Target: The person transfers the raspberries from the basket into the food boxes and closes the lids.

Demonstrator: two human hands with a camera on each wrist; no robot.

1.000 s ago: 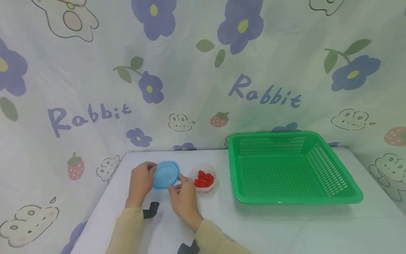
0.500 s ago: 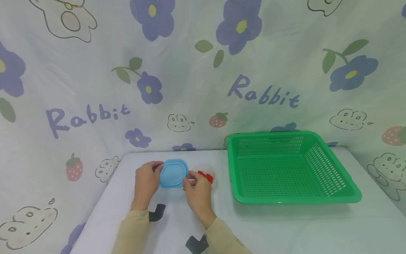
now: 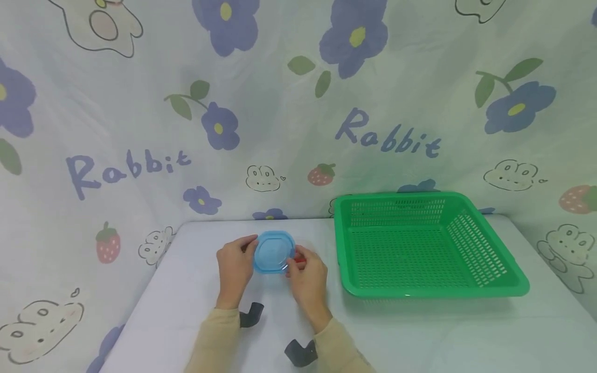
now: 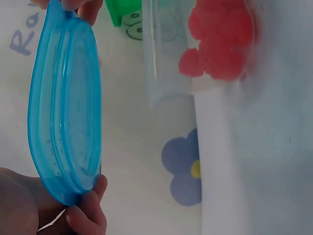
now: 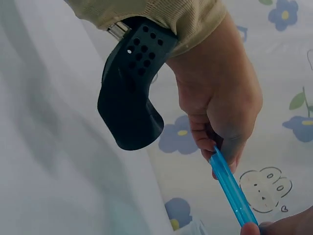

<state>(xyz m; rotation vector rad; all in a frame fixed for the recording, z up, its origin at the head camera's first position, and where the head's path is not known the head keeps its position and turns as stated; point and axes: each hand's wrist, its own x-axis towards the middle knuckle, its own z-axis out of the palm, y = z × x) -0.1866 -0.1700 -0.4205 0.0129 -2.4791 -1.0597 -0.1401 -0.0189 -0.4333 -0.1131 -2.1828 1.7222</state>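
A light-blue translucent plastic lid (image 3: 274, 252) is held up between both hands above the table. My left hand (image 3: 235, 267) pinches its left edge, and my right hand (image 3: 309, 280) pinches the right edge. Seen in the left wrist view, the lid (image 4: 66, 107) is apart from a clear plastic container (image 4: 168, 58) holding red pieces (image 4: 217, 39). From the head, the lid and right hand hide most of that container; only a bit of red (image 3: 300, 257) shows. The right wrist view has the lid (image 5: 234, 188) edge-on, gripped by the left hand (image 5: 220, 98).
A large green slotted basket (image 3: 420, 259) stands on the white table (image 3: 396, 336), right of the hands. Behind the table hangs a printed cloth (image 3: 289, 114). Black curved mounts (image 3: 252, 315) show at the wrists.
Both hands have carried the lid to the right, from left of the container to a place where it blocks most of the container from the head view.
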